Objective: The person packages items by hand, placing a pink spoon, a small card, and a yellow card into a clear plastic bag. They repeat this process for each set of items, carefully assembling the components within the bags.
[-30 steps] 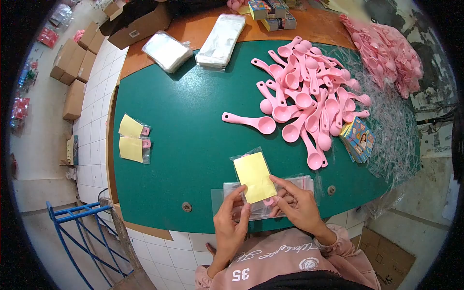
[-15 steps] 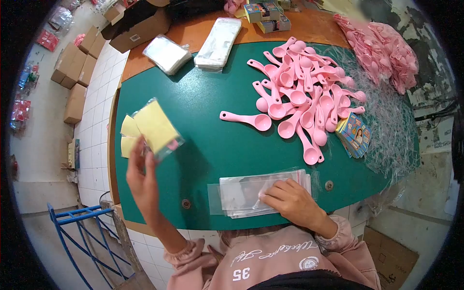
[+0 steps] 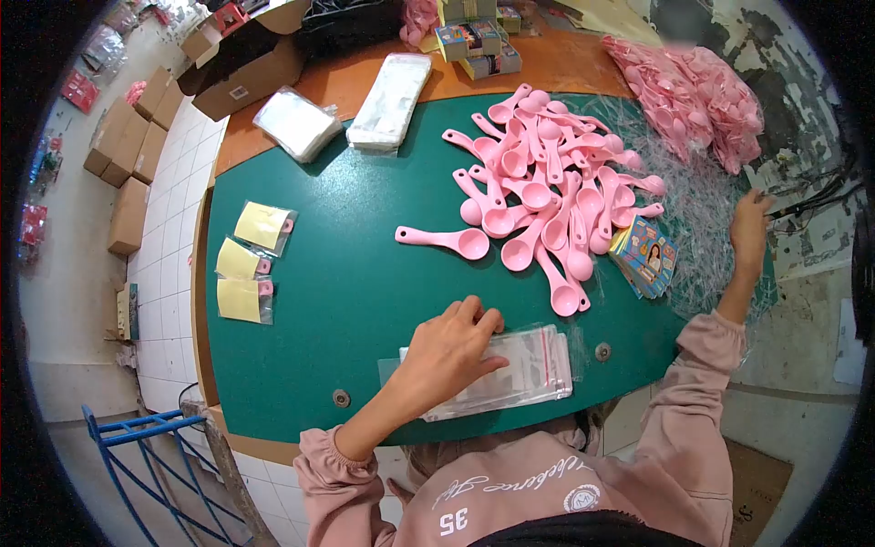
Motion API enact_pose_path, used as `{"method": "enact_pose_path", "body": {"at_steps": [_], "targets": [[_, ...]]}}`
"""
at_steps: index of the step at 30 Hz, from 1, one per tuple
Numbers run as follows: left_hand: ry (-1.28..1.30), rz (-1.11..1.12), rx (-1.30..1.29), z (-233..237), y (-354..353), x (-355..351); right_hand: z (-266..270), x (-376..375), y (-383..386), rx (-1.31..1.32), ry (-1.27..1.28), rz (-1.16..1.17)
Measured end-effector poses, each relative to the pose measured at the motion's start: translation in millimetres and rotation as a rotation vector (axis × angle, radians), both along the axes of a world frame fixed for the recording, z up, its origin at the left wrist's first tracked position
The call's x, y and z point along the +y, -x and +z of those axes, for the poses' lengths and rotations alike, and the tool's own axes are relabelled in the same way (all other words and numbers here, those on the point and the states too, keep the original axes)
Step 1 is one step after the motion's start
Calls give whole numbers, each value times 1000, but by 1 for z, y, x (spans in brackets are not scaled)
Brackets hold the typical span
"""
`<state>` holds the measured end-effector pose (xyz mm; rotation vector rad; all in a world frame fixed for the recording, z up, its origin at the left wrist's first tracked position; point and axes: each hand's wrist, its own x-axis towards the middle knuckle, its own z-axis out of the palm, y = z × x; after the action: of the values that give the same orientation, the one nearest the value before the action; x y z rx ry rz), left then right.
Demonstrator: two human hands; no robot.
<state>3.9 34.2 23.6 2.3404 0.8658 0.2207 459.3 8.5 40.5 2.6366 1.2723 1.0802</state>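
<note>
My left hand (image 3: 456,351) is over a stack of clear resealable plastic bags (image 3: 538,374) at the table's near edge. Its fingers are bent and the thumb stands apart, with nothing visible in its grasp. Far to the right, my right hand (image 3: 750,232) reaches over a heap of clear plastic strips (image 3: 702,246), its fingers slightly apart and no held item visible. Along the left edge lie three packed bags, each with a yellow card (image 3: 239,299) and a pink handle end showing. A pile of pink measuring spoons (image 3: 547,191) covers the middle right, with one spoon (image 3: 444,241) apart from it.
Printed cards (image 3: 647,260) lean beside the spoons. Two stacks of clear bags (image 3: 390,100) lie toward the back, near an open cardboard box (image 3: 246,73). Card bundles (image 3: 474,41) and a bag of pink spoons (image 3: 684,100) are also back there. A blue metal frame (image 3: 146,428) stands left.
My left hand has let go of the yellow-card bag, now lying at the left with the other two, and moved to the bag stack. My right hand has moved from the stack to the far right.
</note>
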Motion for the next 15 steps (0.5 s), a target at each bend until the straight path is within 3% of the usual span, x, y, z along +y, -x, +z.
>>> {"method": "enact_pose_path", "body": {"at_steps": [2, 4, 6, 8, 11, 14, 15], "targets": [[-2, 28, -4, -5, -3, 6, 6, 12, 40, 316, -195, 510], [129, -43, -40, -15, -3, 13, 3, 30, 107, 479, -78, 721], [216, -24, -94, -21, -2, 20, 0, 37, 170, 810, 112, 949], [306, 2, -149, -21, 0, 22, -7, 51, 207, 785, 169, 1166], [290, 8, -225, -21, 3, 25, -18, 71, 233, 762, 216, 1263], [193, -44, -243, -20, 5, 31, -36, 91, 248, 787, 199, 1166], [323, -29, -295, -19, 6, 32, -36, 94, 255, 788, 200, 1171]]}}
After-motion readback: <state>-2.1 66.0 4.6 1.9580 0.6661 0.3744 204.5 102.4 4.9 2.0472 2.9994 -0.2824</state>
